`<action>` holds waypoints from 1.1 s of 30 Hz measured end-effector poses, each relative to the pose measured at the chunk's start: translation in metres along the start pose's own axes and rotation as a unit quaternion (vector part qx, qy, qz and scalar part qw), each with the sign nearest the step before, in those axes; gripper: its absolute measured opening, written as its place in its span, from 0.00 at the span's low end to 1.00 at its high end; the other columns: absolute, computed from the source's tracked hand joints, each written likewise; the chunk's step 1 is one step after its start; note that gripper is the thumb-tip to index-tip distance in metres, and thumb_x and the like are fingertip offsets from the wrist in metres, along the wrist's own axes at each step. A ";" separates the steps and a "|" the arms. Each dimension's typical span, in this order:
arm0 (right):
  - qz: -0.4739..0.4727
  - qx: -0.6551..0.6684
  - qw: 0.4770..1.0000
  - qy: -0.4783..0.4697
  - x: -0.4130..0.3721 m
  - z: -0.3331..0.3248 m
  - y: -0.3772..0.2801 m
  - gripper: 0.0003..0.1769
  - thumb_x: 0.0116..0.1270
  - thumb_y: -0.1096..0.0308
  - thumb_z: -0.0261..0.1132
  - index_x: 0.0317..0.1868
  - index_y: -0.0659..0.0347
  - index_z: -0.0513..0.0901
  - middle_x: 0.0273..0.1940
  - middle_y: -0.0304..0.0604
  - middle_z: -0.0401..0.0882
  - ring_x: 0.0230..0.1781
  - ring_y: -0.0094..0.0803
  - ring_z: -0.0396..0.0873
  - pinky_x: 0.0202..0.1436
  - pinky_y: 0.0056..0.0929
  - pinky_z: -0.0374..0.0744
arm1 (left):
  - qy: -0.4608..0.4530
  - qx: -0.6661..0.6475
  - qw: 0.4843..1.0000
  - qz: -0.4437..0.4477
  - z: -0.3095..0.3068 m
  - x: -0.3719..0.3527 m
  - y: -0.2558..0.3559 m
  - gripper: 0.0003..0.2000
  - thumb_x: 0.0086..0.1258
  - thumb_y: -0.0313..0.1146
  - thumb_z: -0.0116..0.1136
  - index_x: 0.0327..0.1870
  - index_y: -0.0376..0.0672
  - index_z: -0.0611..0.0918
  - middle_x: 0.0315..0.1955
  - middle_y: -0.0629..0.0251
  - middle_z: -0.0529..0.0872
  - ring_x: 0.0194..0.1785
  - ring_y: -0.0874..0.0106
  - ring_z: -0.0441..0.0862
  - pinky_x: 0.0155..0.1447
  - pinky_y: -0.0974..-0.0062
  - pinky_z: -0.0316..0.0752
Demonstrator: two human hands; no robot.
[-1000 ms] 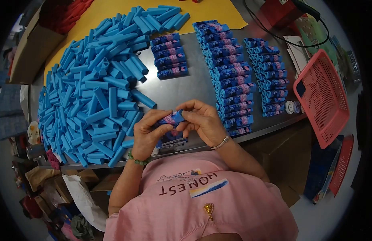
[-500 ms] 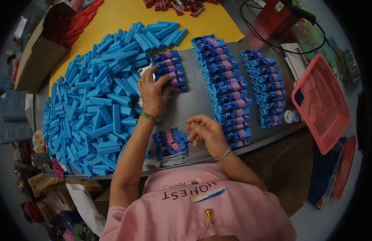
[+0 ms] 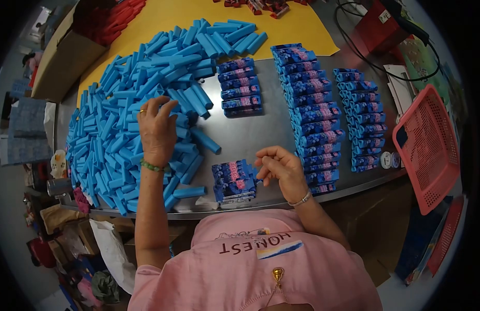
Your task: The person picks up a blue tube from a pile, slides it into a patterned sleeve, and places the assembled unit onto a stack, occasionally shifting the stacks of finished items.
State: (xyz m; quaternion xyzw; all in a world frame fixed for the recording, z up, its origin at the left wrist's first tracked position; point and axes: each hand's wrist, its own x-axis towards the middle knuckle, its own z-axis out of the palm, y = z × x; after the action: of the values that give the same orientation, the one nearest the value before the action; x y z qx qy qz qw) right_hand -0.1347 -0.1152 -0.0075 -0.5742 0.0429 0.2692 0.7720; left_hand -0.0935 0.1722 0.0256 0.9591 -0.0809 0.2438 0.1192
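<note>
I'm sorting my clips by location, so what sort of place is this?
Probably a small packing workshop: a big heap of blue sticks, rows of printed packs and a metal table suggest it.

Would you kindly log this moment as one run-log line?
left hand: over blue pieces, grip unclear | right hand: grip seemingly empty, beside printed wrappers | wrapped pieces: in columns on metal table

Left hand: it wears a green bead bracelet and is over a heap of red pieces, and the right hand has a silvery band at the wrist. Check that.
Wrong in the colour: the head view shows the left hand over a heap of blue pieces. It does wear a green bead bracelet, and the right hand has a silvery band at the wrist.
</note>
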 end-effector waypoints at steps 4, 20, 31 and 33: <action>-0.003 -0.007 1.000 -0.010 -0.003 0.006 0.000 0.11 0.69 0.70 0.56 0.46 0.68 0.78 0.35 0.46 0.81 0.27 0.24 0.81 0.23 0.16 0.77 | -0.071 0.092 0.993 0.035 -0.006 -0.007 -0.010 0.16 0.51 0.19 0.58 0.42 0.44 0.82 0.51 0.59 0.77 0.59 0.57 0.71 0.61 0.58 0.63; -0.021 -0.055 0.998 -0.034 -0.006 0.023 -0.003 0.10 0.68 0.72 0.58 0.46 0.67 0.79 0.36 0.44 0.81 0.28 0.23 0.81 0.25 0.15 0.77 | 0.020 -0.699 0.663 -0.267 -0.029 -0.039 0.048 0.13 0.61 0.20 0.57 0.48 0.37 0.77 0.44 0.60 0.79 0.45 0.69 0.79 0.51 0.70 0.76; -0.181 -0.030 0.983 -0.032 -0.011 0.029 -0.012 0.09 0.62 0.82 0.60 0.43 0.68 0.79 0.38 0.40 0.77 0.30 0.23 0.81 0.27 0.14 0.78 | -0.104 -0.769 0.537 -0.330 0.006 -0.092 0.104 0.15 0.60 0.20 0.62 0.49 0.36 0.77 0.46 0.63 0.80 0.49 0.74 0.78 0.56 0.75 0.73; -0.187 -0.033 0.981 -0.034 -0.012 0.030 -0.011 0.09 0.62 0.83 0.60 0.43 0.69 0.79 0.39 0.40 0.76 0.30 0.23 0.81 0.27 0.14 0.78 | -0.105 -0.758 0.556 -0.325 0.008 -0.095 0.102 0.15 0.60 0.20 0.61 0.49 0.36 0.77 0.47 0.63 0.80 0.49 0.74 0.78 0.56 0.75 0.73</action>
State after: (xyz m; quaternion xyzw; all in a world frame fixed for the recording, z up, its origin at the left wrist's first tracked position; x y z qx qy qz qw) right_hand -0.1474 -0.0950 0.0164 -0.5876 -0.1004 0.1413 0.7904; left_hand -0.1940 0.0814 -0.0086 0.4951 0.0689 -0.0653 0.8636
